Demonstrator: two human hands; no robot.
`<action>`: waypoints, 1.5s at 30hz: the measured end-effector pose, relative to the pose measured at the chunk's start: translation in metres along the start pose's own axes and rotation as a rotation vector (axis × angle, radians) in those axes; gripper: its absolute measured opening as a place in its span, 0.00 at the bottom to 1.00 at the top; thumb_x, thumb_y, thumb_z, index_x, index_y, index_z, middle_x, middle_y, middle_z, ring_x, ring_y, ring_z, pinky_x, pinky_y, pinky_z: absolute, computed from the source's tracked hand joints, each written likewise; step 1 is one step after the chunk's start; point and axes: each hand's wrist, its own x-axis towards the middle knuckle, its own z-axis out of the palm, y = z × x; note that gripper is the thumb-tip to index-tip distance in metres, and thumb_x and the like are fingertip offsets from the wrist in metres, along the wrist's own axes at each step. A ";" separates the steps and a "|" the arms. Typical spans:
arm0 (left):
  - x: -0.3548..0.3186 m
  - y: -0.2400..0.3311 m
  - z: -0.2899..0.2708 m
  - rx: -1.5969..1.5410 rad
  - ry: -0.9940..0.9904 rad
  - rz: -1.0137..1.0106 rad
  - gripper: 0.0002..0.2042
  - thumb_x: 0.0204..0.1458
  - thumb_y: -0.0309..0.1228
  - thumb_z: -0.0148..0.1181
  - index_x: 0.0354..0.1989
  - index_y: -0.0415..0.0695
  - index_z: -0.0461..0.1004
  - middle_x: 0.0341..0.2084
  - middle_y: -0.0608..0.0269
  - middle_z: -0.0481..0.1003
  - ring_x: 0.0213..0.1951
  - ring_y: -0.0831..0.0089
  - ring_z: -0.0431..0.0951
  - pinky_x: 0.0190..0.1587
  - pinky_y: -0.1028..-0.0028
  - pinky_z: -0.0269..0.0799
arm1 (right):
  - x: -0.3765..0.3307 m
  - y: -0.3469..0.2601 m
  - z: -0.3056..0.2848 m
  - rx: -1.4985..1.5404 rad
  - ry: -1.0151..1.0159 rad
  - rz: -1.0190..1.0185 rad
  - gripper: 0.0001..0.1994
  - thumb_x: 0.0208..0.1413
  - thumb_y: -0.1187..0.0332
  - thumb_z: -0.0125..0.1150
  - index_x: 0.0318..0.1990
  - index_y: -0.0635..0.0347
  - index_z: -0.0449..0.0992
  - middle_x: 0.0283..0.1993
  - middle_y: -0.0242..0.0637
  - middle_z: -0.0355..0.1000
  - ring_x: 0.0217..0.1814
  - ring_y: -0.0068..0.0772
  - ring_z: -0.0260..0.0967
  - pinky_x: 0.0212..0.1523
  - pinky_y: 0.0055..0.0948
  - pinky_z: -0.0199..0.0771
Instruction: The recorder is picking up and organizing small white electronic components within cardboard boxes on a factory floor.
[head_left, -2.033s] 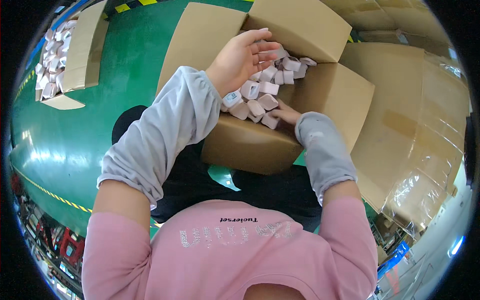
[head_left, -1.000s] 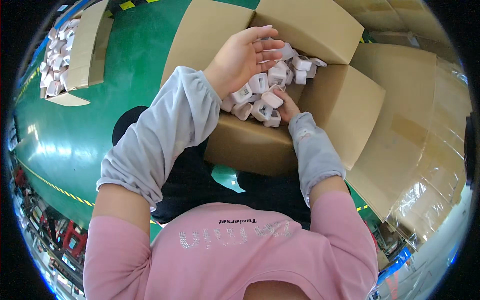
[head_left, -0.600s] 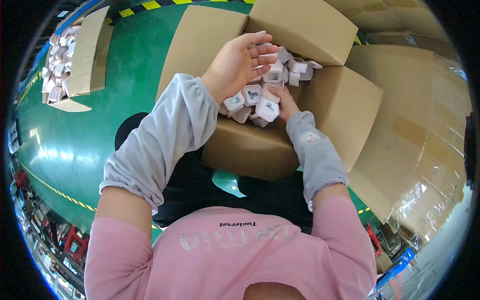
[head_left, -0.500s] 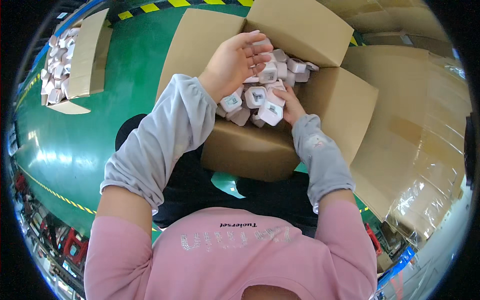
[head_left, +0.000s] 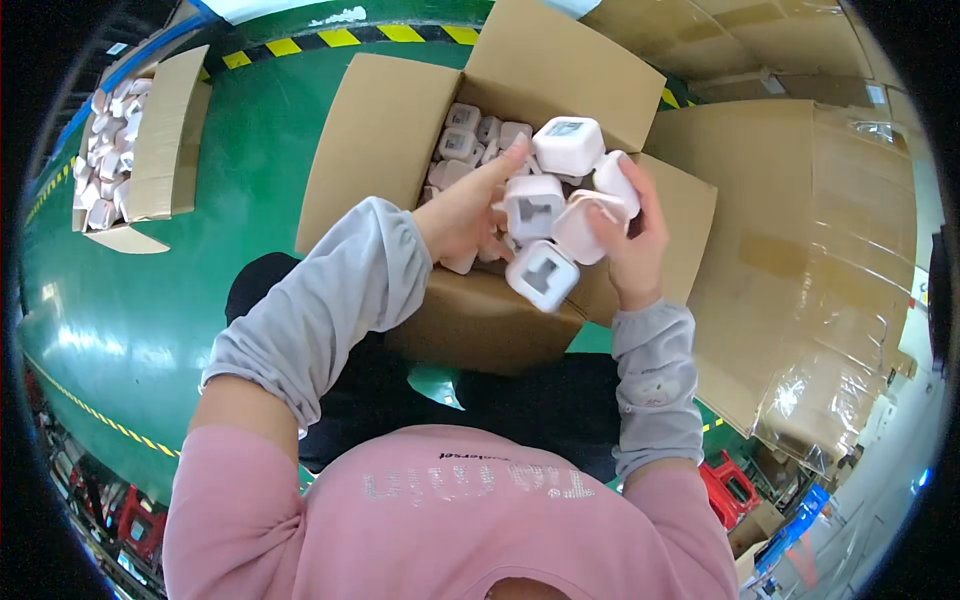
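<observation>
Several small, rounded white-pink plastic cases are bunched in my right hand (head_left: 637, 245), whose fingers are closed around them. Among these, a lower case (head_left: 543, 276) and a middle case (head_left: 535, 207) show square recesses with a dark cutout. An upper case (head_left: 568, 146) has a greyish window on top. My left hand (head_left: 470, 205) is at the left side of the bunch, thumb raised and fingers spread, its fingertips close to the middle case; whether they touch is unclear. Below both hands, an open cardboard box (head_left: 480, 315) holds more such cases (head_left: 460, 145).
Another cardboard box (head_left: 170, 140) with similar cases stands on the green floor (head_left: 130, 300) at the far left. Large taped cardboard (head_left: 780, 260) is on the right. Yellow-black floor tape (head_left: 340, 38) runs behind the box. A red plastic item (head_left: 728, 490) lies at lower right.
My right hand has lifted a bunch of cases up and rightward out of the pile. My left hand has come down from above the box to beside them. The view has shifted slightly.
</observation>
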 end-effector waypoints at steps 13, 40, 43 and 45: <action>-0.013 -0.009 -0.004 -0.071 -0.426 0.028 0.33 0.52 0.57 0.45 0.61 0.53 0.51 0.54 0.61 0.62 0.53 0.60 0.66 0.50 0.50 0.63 | 0.001 -0.027 0.014 -0.434 -0.010 -0.599 0.32 0.29 0.73 0.70 0.49 0.54 0.65 0.53 0.50 0.56 0.53 0.49 0.59 0.50 0.40 0.64; -0.009 0.015 -0.015 -0.389 -0.740 0.161 0.35 0.42 0.65 0.48 0.56 0.56 0.64 0.58 0.48 0.54 0.54 0.36 0.58 0.30 0.61 0.70 | -0.013 -0.087 0.017 0.151 0.246 -0.284 0.11 0.50 0.81 0.55 0.40 0.62 0.63 0.43 0.40 0.63 0.43 0.29 0.63 0.46 0.27 0.67; -0.008 0.015 -0.017 -0.427 -0.718 0.158 0.36 0.44 0.59 0.47 0.58 0.46 0.59 0.59 0.45 0.53 0.54 0.36 0.58 0.32 0.52 0.75 | 0.003 -0.111 -0.063 -0.444 0.685 -0.740 0.11 0.50 0.79 0.58 0.40 0.63 0.65 0.39 0.40 0.68 0.41 0.34 0.67 0.44 0.31 0.70; -0.010 0.011 -0.027 -0.278 -0.478 0.235 0.37 0.44 0.56 0.47 0.58 0.41 0.56 0.56 0.44 0.56 0.53 0.40 0.62 0.35 0.48 0.75 | 0.005 -0.172 -0.124 -0.715 0.703 -0.772 0.10 0.50 0.75 0.60 0.38 0.69 0.68 0.36 0.46 0.73 0.35 0.37 0.72 0.35 0.29 0.74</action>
